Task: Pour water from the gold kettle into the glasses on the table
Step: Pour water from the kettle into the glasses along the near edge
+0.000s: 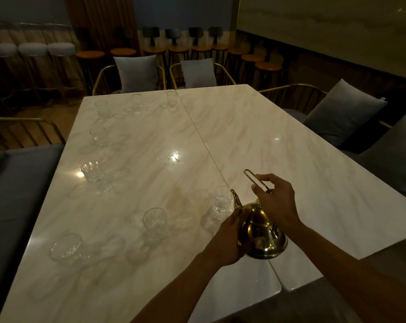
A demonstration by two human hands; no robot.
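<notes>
Eight clear glasses show in the head view, strung along the left half and far edge of the marble bench (pixel 279 136). In the lower centre of the frame the gold kettle (pixel 263 231) is tipped forward, its spout (pixel 235 198) just beside the rim of the nearest glass (pixel 221 201); whether water is running cannot be told in this dim light. The right hand (pixel 275 201) has its fingers (pixel 255 191) closed on the thin wire handle (pixel 253 179), and the left hand (pixel 230 238) is wrapped against the kettle's belly, steadying it.

The kettle looks like polished metal, so probably slick and, if full, fairly heavy; handle above plus a palm under the body seems the sound hold. The glasses look thin, faceted and easily tipped by the spout. No brand, label or writing can be read anywhere.
</notes>
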